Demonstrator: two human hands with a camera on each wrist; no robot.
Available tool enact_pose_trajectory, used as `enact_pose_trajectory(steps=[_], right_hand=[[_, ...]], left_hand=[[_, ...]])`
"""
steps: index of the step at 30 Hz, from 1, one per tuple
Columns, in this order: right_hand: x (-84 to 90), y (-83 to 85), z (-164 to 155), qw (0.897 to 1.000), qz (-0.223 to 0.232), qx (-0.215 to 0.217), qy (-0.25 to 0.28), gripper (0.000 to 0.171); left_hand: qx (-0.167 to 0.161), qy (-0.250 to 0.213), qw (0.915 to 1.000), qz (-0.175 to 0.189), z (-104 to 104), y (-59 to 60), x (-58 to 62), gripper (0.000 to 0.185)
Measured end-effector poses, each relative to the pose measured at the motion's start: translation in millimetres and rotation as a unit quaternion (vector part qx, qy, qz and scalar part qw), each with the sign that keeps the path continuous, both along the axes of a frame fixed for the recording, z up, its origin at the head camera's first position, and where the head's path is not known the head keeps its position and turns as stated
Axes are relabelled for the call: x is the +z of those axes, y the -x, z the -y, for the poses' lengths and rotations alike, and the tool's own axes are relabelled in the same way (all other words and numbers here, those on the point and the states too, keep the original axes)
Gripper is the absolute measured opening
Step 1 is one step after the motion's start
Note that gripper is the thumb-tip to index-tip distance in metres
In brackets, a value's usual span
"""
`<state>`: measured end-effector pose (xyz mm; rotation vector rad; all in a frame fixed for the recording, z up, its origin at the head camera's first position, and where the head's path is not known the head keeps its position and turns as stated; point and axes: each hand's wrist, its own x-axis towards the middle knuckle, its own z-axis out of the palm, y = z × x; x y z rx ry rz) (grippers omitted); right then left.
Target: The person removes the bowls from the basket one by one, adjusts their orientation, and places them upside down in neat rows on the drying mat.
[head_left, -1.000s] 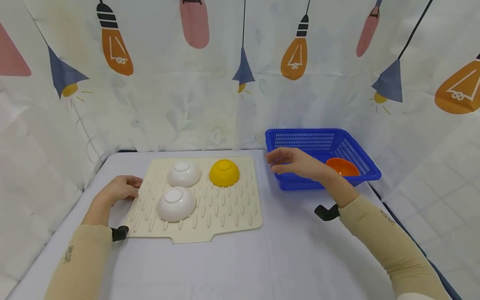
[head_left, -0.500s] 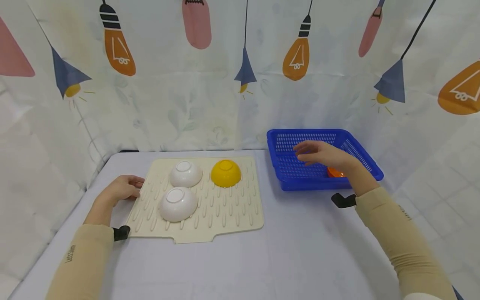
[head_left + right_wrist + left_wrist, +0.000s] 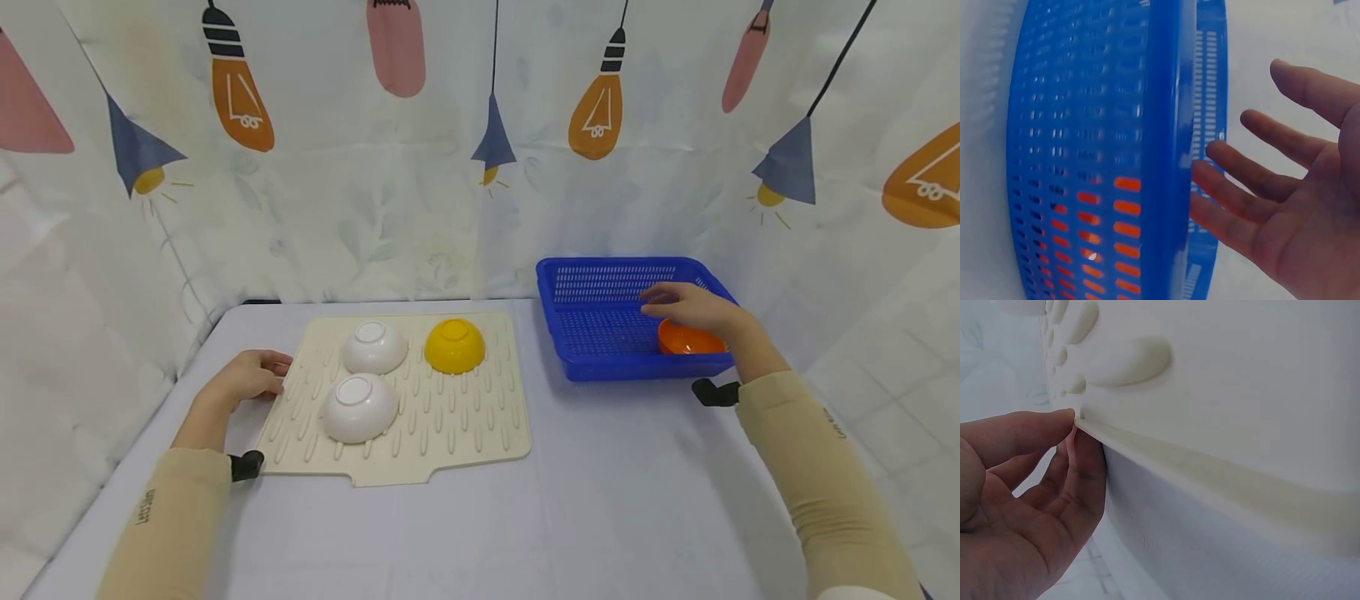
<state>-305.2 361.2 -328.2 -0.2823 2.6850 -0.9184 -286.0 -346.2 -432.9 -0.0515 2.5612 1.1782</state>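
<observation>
Lettering runs along both beige sleeves, too small to read. Right hand (image 3: 693, 308), fingers spread and relaxed, hovers over the orange plastic bowl (image 3: 690, 340) in the near right corner of the blue perforated plastic basket (image 3: 600, 329). Left of the basket, the left hand (image 3: 243, 382) pinches the cream ridged draining mat's (image 3: 450, 417) left edge; two white bowls (image 3: 358, 407) and a yellow bowl (image 3: 453, 346) sit upturned on it.
</observation>
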Motion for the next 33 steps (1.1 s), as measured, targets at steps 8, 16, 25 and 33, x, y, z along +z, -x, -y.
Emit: enact_pose_trajectory(steps=[8,16,25,33], right_hand=[[-6.9,2.7,-22,0.999,0.014,-0.028,-0.013,0.062],[-4.1,2.3,-35,0.998,0.029,-0.058,0.014,0.082],[-10.0,6.1,-45,0.995,0.057,-0.084,0.012,0.096],[-21.3,9.8,-57,0.992,0.078,-0.095,0.004,0.099]], left_hand=[[-0.003,0.003,1.0000,0.001,0,0.0,-1.2,0.062],[0.004,0.004,1.0000,0.002,0,1.9,-0.9,0.064],[0.005,-0.001,1.0000,0.001,0,0.4,1.1,0.065],[0.006,-0.004,1.0000,0.005,0,1.7,-1.6,0.065]])
